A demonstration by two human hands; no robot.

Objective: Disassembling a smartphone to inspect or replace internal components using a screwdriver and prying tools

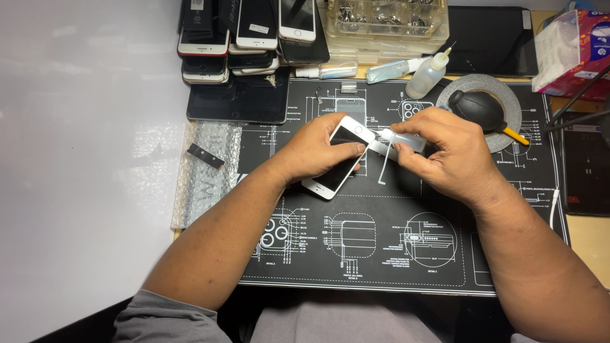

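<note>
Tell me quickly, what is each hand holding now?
Left hand: closed on the white phone.
Right hand: closed on a small clear plastic piece.

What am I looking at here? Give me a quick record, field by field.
Left hand: grips a white smartphone, tilted above the mat
Right hand: holds a small clear plastic piece beside the phone's top end
Surface: black work mat printed with white diagrams
Behind: stacked phones, squeeze bottle, black air blower, tissue box
Left side: bubble wrap sheet
</note>
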